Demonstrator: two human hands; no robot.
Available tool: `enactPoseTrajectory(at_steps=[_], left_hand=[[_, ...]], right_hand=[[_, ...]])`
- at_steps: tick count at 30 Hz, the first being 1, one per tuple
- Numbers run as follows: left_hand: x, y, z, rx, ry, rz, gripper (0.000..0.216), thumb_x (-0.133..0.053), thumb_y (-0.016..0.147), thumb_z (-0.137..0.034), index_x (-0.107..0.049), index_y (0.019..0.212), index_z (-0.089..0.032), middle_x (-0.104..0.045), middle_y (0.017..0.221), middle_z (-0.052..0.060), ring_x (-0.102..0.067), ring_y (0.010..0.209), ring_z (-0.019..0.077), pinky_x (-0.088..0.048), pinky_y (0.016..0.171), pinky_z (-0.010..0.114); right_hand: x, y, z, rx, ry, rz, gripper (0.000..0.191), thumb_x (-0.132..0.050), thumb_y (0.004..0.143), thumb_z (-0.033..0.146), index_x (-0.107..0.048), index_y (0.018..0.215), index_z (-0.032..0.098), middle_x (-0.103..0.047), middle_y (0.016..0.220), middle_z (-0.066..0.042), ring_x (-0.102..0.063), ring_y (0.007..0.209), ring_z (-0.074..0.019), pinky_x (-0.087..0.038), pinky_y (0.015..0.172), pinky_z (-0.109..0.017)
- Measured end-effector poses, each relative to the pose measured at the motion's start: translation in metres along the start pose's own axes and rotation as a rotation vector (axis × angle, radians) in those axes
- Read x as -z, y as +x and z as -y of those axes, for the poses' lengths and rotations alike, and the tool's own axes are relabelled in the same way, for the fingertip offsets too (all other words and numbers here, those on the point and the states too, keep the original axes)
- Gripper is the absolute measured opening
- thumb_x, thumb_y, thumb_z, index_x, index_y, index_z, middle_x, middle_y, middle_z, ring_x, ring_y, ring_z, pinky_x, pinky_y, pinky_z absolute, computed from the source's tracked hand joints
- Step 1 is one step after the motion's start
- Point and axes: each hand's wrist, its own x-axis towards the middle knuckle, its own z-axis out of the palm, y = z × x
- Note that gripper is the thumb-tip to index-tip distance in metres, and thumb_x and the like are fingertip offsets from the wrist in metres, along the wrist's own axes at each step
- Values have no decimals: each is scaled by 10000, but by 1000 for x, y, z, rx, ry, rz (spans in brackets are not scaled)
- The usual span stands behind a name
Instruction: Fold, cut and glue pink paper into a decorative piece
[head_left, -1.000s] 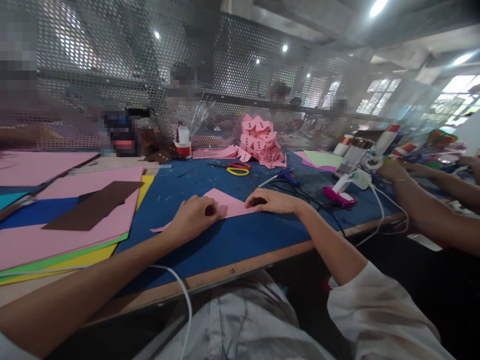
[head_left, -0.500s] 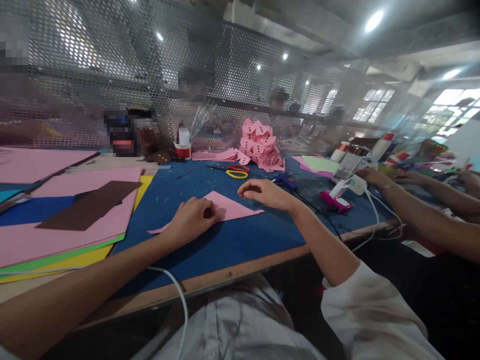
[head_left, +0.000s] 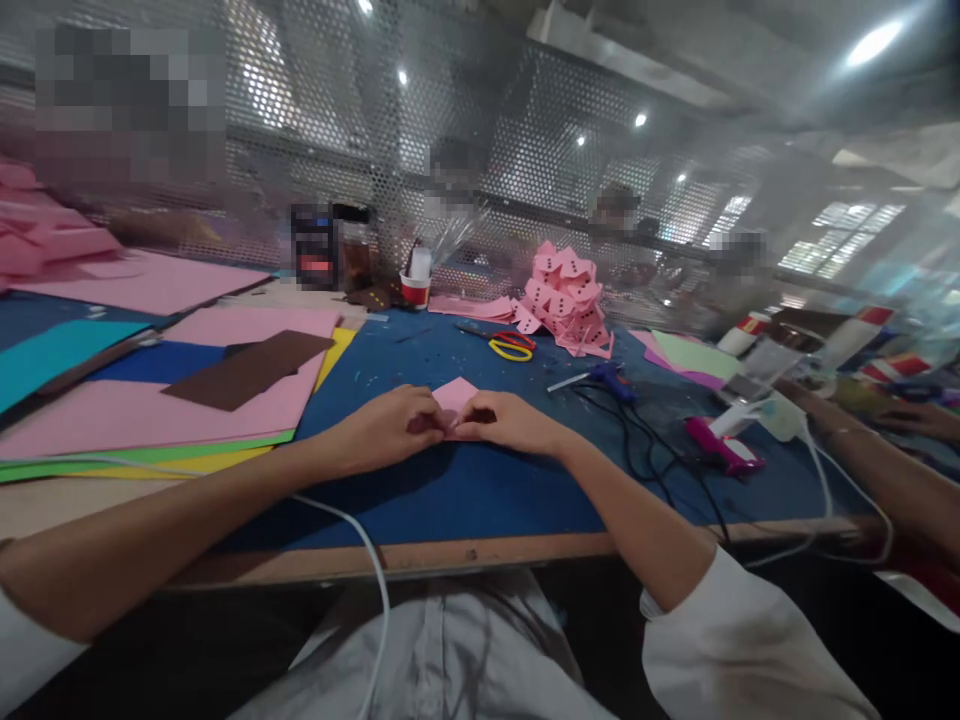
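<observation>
A pink paper piece (head_left: pixel 456 393) lies on the blue table mat, its pointed top showing between my hands. My left hand (head_left: pixel 401 425) closes on its left part, thumb and fingers pinched together. From the other side my right hand (head_left: pixel 506 420) pinches the paper near its middle, fingertips almost meeting those of the left. Both hands cover the paper's sides and lower corners. Beyond them lie scissors (head_left: pixel 511 346) with red and yellow handles. A blue glue gun (head_left: pixel 611 382) rests to the right of my right hand.
Stacked coloured sheets (head_left: pixel 172 410) with a brown strip (head_left: pixel 247 370) on top lie at left. A pile of dotted pink paper pieces (head_left: pixel 566 300) stands at the back, near a red-and-white cup (head_left: pixel 415 290). A magenta device (head_left: pixel 724 447) and cables sit right, beside another person's arm (head_left: pixel 862 460).
My right hand has come down and left onto the pink paper and now pinches it beside my left hand. The camera view has turned left.
</observation>
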Motion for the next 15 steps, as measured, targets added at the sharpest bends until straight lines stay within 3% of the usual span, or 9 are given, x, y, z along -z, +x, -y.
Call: enactPoseTrajectory(at_steps=[7,15], left_hand=[[13,-31,23,49,26,-74,211,-630,885,-404,-726,851,-219,-660,855,39,-592,866,206,-423,793,299],[10,-25,24,64,37,-56,257,-600,890,-442,-700,835,-213,-663,826,44,-602,821,208,-414,724,296]], right_hand=[[-8,1,-2,-4,-88,-51,136,-696,881,310,-716,888,175,-698,924,-25,-615,842,-153,-428,775,-267],[-13,7,11,30,-111,-39,143,-679,898,316,-712,952,187,-685,947,-32,-608,848,-156,-431,770,-274]])
